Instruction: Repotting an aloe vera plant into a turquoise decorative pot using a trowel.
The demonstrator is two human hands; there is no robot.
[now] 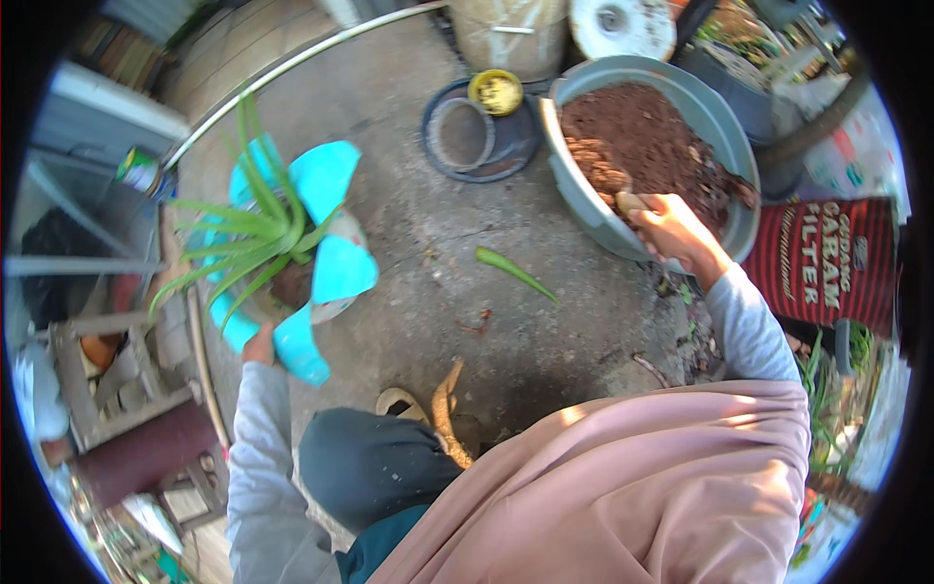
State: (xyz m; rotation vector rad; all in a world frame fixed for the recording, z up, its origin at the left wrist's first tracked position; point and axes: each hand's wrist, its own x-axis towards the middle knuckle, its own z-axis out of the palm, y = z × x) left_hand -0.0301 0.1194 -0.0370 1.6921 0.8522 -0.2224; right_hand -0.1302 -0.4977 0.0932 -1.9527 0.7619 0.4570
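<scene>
An aloe vera plant with long green leaves stands in a turquoise flower pot with a petal-shaped rim, on the left. Dark soil shows inside it. My left hand grips the near edge of the pot, its fingers partly hidden by the rim. On the right, my right hand is closed around the tan handle of a small trowel. The trowel's head is at the brown soil in a large grey-green tub; its shape is hard to make out.
A cut aloe leaf lies on the concrete between pot and tub. Beyond it are a black tray and a yellow cup. A striped orange-brown tail shows near my sandal. A red-and-black sack stands beside the tub.
</scene>
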